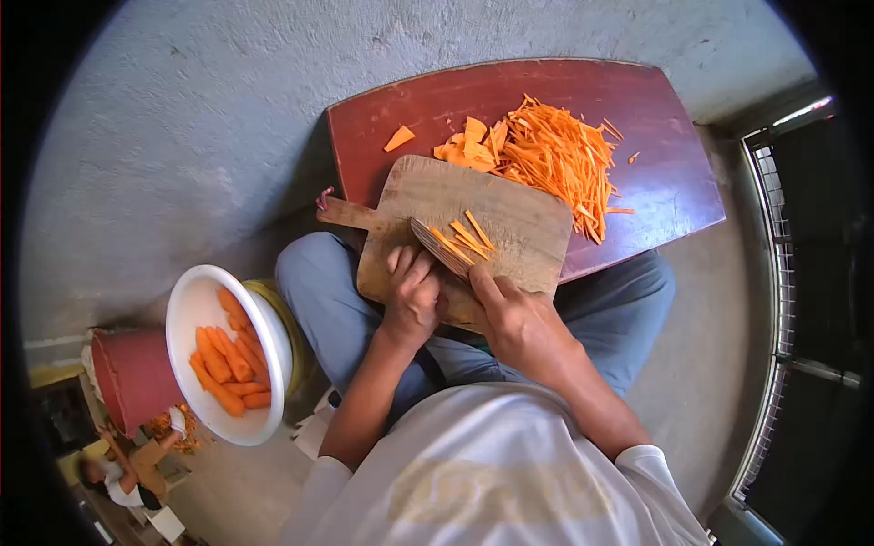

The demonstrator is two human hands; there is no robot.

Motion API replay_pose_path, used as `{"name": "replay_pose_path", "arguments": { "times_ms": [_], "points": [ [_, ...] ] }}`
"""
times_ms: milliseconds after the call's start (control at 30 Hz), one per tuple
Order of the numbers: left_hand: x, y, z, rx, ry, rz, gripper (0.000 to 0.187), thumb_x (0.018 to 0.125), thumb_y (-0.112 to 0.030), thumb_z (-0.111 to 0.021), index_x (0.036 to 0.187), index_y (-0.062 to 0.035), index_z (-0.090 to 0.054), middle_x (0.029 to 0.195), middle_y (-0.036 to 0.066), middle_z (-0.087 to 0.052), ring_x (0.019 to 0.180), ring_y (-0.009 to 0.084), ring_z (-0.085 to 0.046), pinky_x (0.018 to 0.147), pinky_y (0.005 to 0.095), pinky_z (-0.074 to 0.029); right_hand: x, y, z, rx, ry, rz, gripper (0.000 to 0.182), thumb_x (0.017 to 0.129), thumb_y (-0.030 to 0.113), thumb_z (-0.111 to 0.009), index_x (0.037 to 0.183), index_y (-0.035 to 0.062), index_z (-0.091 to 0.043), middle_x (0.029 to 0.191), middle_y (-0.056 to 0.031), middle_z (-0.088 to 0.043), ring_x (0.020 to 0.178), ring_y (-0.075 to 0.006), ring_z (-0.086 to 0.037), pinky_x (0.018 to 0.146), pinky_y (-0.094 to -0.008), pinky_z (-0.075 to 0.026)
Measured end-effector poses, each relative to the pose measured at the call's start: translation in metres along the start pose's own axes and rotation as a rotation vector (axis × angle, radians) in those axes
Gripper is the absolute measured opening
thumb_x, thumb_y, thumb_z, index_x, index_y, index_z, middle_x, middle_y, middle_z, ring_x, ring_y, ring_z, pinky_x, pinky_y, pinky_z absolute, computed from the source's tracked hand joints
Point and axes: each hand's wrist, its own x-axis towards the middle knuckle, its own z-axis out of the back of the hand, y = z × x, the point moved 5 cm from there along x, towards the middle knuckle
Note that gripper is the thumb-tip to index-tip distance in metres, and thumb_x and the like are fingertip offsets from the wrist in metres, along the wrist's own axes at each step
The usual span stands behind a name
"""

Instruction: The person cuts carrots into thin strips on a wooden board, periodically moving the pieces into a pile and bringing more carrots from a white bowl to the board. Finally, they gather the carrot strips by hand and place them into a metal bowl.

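My right hand (523, 323) is closed on a knife (441, 249), its broad blade slanting up and left over a wooden cutting board (533, 218). Thin carrot sticks (472, 235) lie on the board along the blade, some against it. Close by the blade's near side, my left hand (412, 296) rests on the board with curled fingers; whatever they press on is hidden. The board lies on my lap and against a red tabletop (401, 91). Just past its far edge sit a heap of carrot strips (564, 159) and several flat carrot slices (469, 148).
At my left stands a white basin (182, 364) holding peeled carrots (228, 359). A red bucket (137, 373) is beyond it, and another person (132, 469) sits farther off. A blue-grey wall (228, 118) rises behind the table. A metal-framed grille (778, 246) stands at right.
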Motion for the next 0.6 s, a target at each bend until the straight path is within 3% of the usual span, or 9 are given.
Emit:
{"name": "replay_pose_path", "arguments": {
  "times_ms": [167, 267, 367, 467, 600],
  "points": [
    [0.012, -0.011, 0.006, -0.036, -0.078, 0.018, 0.020, 0.076, 0.002, -0.069, 0.095, -0.0009, -0.074, 0.107, 0.016, -0.070, 0.101, 0.0394, -0.066, 0.098, 0.0525, -0.048, -0.023, 0.011, 0.019, 0.053, 0.062, -0.067, 0.050, 0.105, 0.011, -0.073, 0.149, -0.0021, -0.054, 0.098, -0.0255, -0.074, 0.083, -0.0472, -0.076, 0.068, -0.0574, -0.062],
    [0.013, -0.004, 0.005, -0.010, -0.038, 0.022, 0.022, 0.077, 0.003, -0.069, 0.098, -0.0014, -0.076, 0.104, 0.016, -0.069, 0.103, 0.0387, -0.066, 0.100, 0.0520, -0.048, -0.001, 0.000, 0.004, 0.102, -0.031, 0.012, 0.048, 0.105, 0.012, -0.074, 0.147, -0.0026, -0.055, 0.097, -0.0261, -0.073, 0.083, -0.0487, -0.075, 0.069, -0.0577, -0.061],
    [0.011, -0.002, 0.008, 0.001, 0.016, 0.039, 0.022, 0.078, 0.002, -0.069, 0.099, -0.0013, -0.076, 0.106, 0.016, -0.069, 0.103, 0.0392, -0.065, 0.101, 0.0522, -0.048, 0.007, 0.001, 0.012, 0.152, 0.022, -0.027, 0.047, 0.105, 0.011, -0.074, 0.146, -0.0024, -0.055, 0.099, -0.0273, -0.074, 0.084, -0.0506, -0.075, 0.072, -0.0576, -0.061],
    [0.014, -0.007, 0.004, -0.035, -0.060, 0.034, 0.021, 0.077, 0.001, -0.070, 0.097, -0.0016, -0.076, 0.109, 0.016, -0.069, 0.102, 0.0397, -0.064, 0.101, 0.0530, -0.048, -0.009, 0.007, 0.019, 0.109, -0.041, 0.001, 0.047, 0.105, 0.010, -0.073, 0.146, -0.0017, -0.055, 0.102, -0.0287, -0.074, 0.086, -0.0520, -0.074, 0.074, -0.0577, -0.060],
    [0.010, -0.002, 0.004, -0.029, 0.033, 0.069, 0.030, 0.077, 0.001, -0.070, 0.106, -0.0005, -0.080, 0.115, 0.016, -0.070, 0.108, 0.0386, -0.065, 0.103, 0.0537, -0.047, 0.004, -0.001, 0.006, 0.142, 0.030, -0.064, 0.042, 0.107, 0.012, -0.073, 0.144, -0.0005, -0.058, 0.103, -0.0290, -0.075, 0.089, -0.0525, -0.075, 0.074, -0.0580, -0.061]
  ]
}}
